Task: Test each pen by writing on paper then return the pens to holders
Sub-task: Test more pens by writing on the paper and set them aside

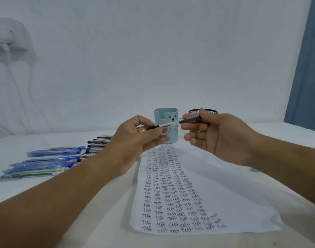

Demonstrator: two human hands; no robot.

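Both hands hold one white-barrelled pen [171, 124] level above the table. My left hand [135, 140] pinches its black end on the left, and my right hand [212, 135] pinches the dark end on the right. Behind the pen stand two holders: a light blue cup with a bear face [166, 138] and a black mesh cup [209, 111], mostly hidden by my right hand. A white sheet of paper [233, 194] lies in front, covered with rows of the word "Test".
Several pens lie in a row on the white table at the left: blue ones [53, 153] nearer me, black-and-silver ones [96, 145] further back. A white wall stands behind, with a white device and cable [4, 38] at upper left. A blue curtain [307, 68] hangs at right.
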